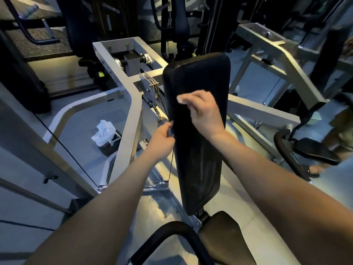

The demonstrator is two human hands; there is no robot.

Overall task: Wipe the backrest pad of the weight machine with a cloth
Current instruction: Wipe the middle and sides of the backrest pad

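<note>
The black backrest pad (196,142) stood upright in the middle of the view, tilted slightly, with its rounded top edge away from the camera and its narrower foot just above the dark seat pad (227,236). Both bare arms reached forward to it.

The left hand (164,138) sat at the pad's left edge about halfway up, fingers curled in towards the edge. A thin black cable (171,165) ran down past the same spot. I could not tell whether the hand gripped the pad, the cable or something dark.

The right hand (202,109) lay over the face of the pad in its upper half, blurred by motion, with its fingers bent and its knuckles raised. No cloth could be made out against the black upholstery, so I could not tell whether that hand held anything.

The grey steel frame (133,104) of the machine boxed the pad in on both sides. A brass-coloured snap hook (155,88) hung just left of the pad's upper part. On the floor (76,127) inside the frame, to the left, a white plastic bag (104,131) sat on a small dark basket. A black curved bar (172,231) arched across the bottom of the view beside the seat pad.
</note>
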